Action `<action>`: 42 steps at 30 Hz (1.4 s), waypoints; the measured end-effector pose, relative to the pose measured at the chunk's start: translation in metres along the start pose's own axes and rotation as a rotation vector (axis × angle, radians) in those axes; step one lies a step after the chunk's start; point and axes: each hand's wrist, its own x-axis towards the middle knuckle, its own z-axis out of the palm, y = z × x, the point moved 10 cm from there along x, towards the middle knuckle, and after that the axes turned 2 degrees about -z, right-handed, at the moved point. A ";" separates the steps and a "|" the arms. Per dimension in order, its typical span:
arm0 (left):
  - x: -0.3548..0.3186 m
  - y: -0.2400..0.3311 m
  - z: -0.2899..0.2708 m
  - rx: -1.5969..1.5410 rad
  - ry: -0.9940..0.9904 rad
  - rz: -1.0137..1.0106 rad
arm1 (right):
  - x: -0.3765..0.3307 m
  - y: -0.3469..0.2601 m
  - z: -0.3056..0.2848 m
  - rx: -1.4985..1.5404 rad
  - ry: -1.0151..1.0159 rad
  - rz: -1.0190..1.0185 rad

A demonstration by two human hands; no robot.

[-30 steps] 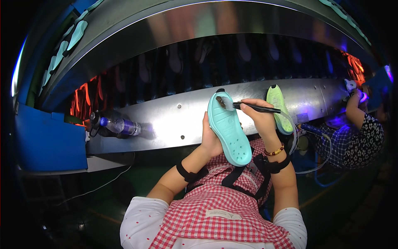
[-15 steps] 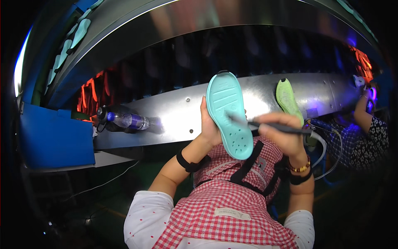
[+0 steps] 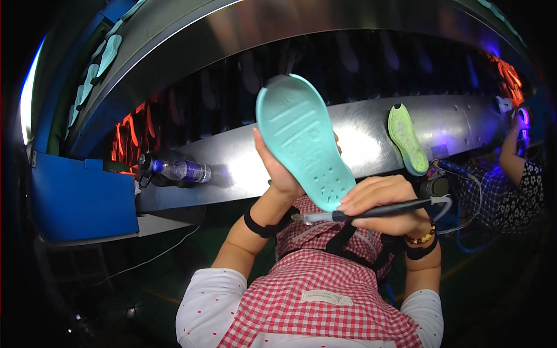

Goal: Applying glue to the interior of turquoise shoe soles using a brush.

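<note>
My left hand (image 3: 281, 173) is closed around a turquoise shoe sole (image 3: 303, 139), gripping it from below and behind by its edges. The sole is tilted, with its ridged face and small holes toward me. In my right hand (image 3: 387, 200) is a brush (image 3: 325, 217) with a black handle and a pale hose at its back end. The brush tip lies below the sole's lower end, apart from its face. Fingers of my right hand are at the sole's lower edge, seemingly touching it.
A yellow-green sole (image 3: 404, 136) lies on the metal ledge (image 3: 238, 168). A bottle (image 3: 183, 170) lies on its side at the left, near a blue panel (image 3: 81, 191). Behind are dark hanging shapes and red-lit openings. Another person's arm (image 3: 512, 151) reaches in at far right.
The turquoise sole has moved up and left and tilted. My right hand has brought the brush down off the sole's face to below its lower end.
</note>
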 end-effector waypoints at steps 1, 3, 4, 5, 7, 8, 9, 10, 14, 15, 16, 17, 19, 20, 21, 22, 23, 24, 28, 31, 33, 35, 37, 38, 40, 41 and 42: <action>0.002 0.009 -0.002 -0.001 0.029 0.062 | -0.002 -0.003 -0.013 -0.015 0.110 -0.017; 0.005 0.022 0.005 -0.010 0.066 0.142 | -0.007 0.001 -0.043 -0.124 0.381 0.018; 0.006 0.021 0.005 -0.012 0.066 0.136 | -0.005 0.007 -0.043 -0.208 0.337 -0.003; 0.006 0.028 0.008 -0.001 0.033 0.187 | -0.006 0.005 -0.031 -0.197 0.250 -0.005; 0.003 0.042 0.007 -0.004 -0.033 0.264 | -0.005 -0.002 -0.012 -0.193 0.109 -0.001; 0.004 0.046 0.006 -0.002 -0.032 0.265 | -0.007 0.000 -0.016 -0.192 0.108 -0.002; 0.004 0.047 0.004 0.028 0.027 0.262 | -0.014 0.003 -0.028 -0.074 0.200 0.013; 0.004 0.048 0.001 0.059 0.086 0.258 | -0.019 0.007 -0.039 0.044 0.292 0.028; 0.007 0.050 0.001 0.088 0.110 0.277 | -0.013 0.019 -0.024 -0.004 0.214 0.050; 0.005 0.047 0.008 0.062 0.019 0.216 | -0.015 0.017 -0.020 0.037 0.193 0.017; 0.004 0.048 0.007 0.062 0.022 0.214 | -0.017 0.021 -0.021 0.039 0.194 0.019; 0.003 0.049 0.009 0.079 0.011 0.220 | -0.019 0.028 -0.030 0.153 0.265 0.033; 0.003 0.048 0.019 0.089 -0.002 0.223 | -0.031 0.052 -0.039 0.343 0.426 0.152; 0.003 0.038 0.015 -0.051 0.110 0.155 | -0.034 0.062 -0.035 0.573 0.491 0.135; 0.002 0.027 0.011 -0.186 0.220 0.092 | -0.034 0.065 -0.031 0.740 0.562 0.167; -0.004 0.018 0.013 -0.183 0.220 0.098 | -0.034 0.069 -0.025 0.908 0.628 0.199; -0.013 -0.002 0.017 -0.216 0.177 0.052 | -0.031 0.069 -0.021 0.909 0.622 0.196; -0.018 -0.015 0.017 -0.248 0.136 0.004 | -0.032 0.071 -0.021 0.830 0.652 0.206; -0.013 -0.022 -0.014 -0.133 0.067 -0.129 | -0.026 0.042 -0.016 0.255 0.364 0.344; -0.012 -0.020 -0.005 -0.157 0.001 -0.192 | -0.023 0.036 -0.026 0.147 0.340 0.290; -0.007 -0.016 0.006 0.021 -0.064 -0.237 | -0.015 0.029 -0.022 0.036 0.246 0.234; -0.008 -0.020 0.010 -0.032 -0.133 -0.341 | -0.008 0.011 -0.014 -0.103 0.088 0.121; -0.016 -0.031 0.010 -0.030 -0.201 -0.527 | -0.010 0.005 -0.017 -0.107 0.036 0.136; -0.019 -0.029 0.012 -0.033 -0.197 -0.527 | -0.012 0.002 -0.022 -0.080 0.054 0.140; -0.021 -0.027 0.018 0.092 -0.100 -0.575 | -0.011 0.000 -0.033 -0.150 0.114 0.124; -0.019 -0.028 0.023 0.117 -0.190 -0.592 | -0.008 0.003 -0.025 -0.120 0.049 0.118; -0.018 -0.027 0.026 0.115 -0.193 -0.594 | -0.006 0.005 -0.017 -0.092 -0.014 0.114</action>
